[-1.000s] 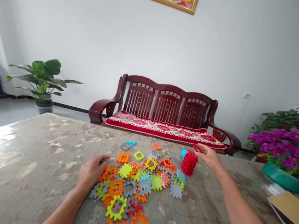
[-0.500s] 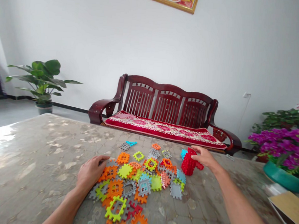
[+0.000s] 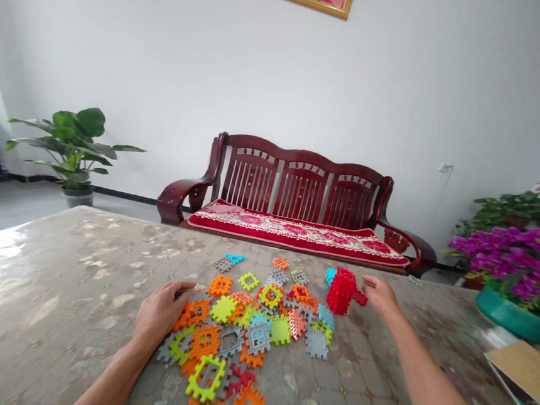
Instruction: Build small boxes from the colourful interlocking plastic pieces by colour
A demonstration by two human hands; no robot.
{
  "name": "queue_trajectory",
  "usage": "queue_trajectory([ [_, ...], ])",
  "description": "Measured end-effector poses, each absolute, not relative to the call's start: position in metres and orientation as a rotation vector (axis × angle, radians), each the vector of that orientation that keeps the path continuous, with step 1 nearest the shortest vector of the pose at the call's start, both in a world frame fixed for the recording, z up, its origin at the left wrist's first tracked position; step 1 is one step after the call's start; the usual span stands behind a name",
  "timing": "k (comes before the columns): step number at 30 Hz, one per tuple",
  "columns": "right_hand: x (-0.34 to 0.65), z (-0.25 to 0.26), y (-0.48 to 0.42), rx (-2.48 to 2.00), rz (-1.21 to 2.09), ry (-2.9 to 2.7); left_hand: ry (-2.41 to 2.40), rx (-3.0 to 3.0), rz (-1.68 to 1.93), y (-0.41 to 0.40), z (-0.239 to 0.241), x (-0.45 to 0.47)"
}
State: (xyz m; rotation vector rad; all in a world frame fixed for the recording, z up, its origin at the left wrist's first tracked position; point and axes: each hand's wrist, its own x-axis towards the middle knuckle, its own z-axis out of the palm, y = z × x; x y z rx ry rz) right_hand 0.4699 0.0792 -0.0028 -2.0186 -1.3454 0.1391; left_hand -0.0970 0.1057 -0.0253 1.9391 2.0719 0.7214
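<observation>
A pile of flat interlocking plastic tiles [image 3: 240, 332] in orange, green, grey and blue lies spread on the marbled table [image 3: 78, 286]. My left hand [image 3: 160, 314] rests palm down on the pile's left edge, its fingers lying over an orange tile and a grey one. A red block built of tiles [image 3: 341, 291] stands at the pile's far right, and a red tile [image 3: 360, 297] sticks out from its right side. My right hand [image 3: 382, 293] is just right of that tile with loosely stretched fingers, the fingertips at or near it and nothing held.
A dark wooden bench [image 3: 298, 199] with a red cushion stands behind the table. A teal pot of purple flowers [image 3: 514, 274] and a brown book [image 3: 524, 376] sit at the table's right. A leafy plant [image 3: 74, 141] stands on the floor at the left.
My right hand brought a red tile to the red block, pressed it on, and has now drawn back to the right. My left hand stayed on the pile.
</observation>
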Motion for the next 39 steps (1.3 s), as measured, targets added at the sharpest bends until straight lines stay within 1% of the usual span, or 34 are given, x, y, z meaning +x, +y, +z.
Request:
queue_trajectory([
  [4,0.474,-0.032,0.070,-2.176,0.055,-1.358,2.062,1.948,0.714,0.107,-0.027,-0.098],
  [7,0.471,-0.042,0.065,-2.228,0.012,-1.446,2.066,1.938,0.702,0.107,-0.028,-0.098],
  [13,0.458,-0.038,0.057,-2.262,-0.070,-1.556,2.061,1.945,0.709,0.106,-0.027,-0.098],
  [18,0.453,-0.033,0.045,-2.311,-0.056,-1.470,2.069,1.942,0.679,0.105,-0.024,-0.097],
  [23,0.465,-0.029,0.039,-2.286,0.058,-1.408,2.047,1.951,0.680,0.105,-0.023,-0.097],
  [31,0.474,-0.033,0.027,-2.116,0.231,-1.555,2.052,1.954,0.666,0.105,-0.024,-0.097],
  [35,0.464,-0.035,0.023,-2.119,0.163,-1.659,2.048,1.951,0.666,0.104,-0.021,-0.096],
  [39,0.461,-0.033,0.022,-2.179,0.099,-1.612,2.034,1.971,0.692,0.103,-0.020,-0.096],
])
